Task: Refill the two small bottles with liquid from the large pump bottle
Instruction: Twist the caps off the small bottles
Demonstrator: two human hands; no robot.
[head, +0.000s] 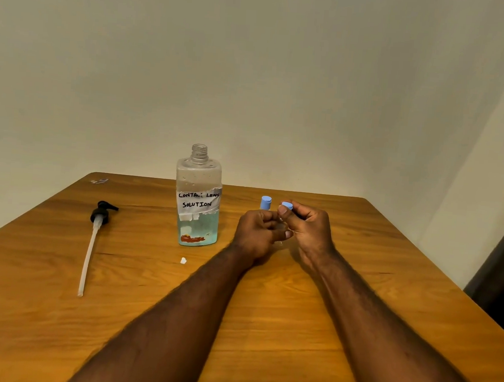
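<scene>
The large clear bottle (198,199), labelled "contact lens solution", stands open at the table's middle with pale blue liquid in its lower part. Its black pump with a long white tube (92,239) lies flat to the left. My left hand (256,236) grips a small clear bottle (280,227), mostly hidden by my fingers. My right hand (308,227) pinches a small blue cap (287,205) just above that bottle. A second small bottle with a blue cap (265,203) stands upright behind my left hand.
The wooden table (295,328) runs to a plain wall behind. A small white plastic piece (183,260) lies in front of the large bottle. A scrap of clear wrapper (99,181) sits at the far left corner.
</scene>
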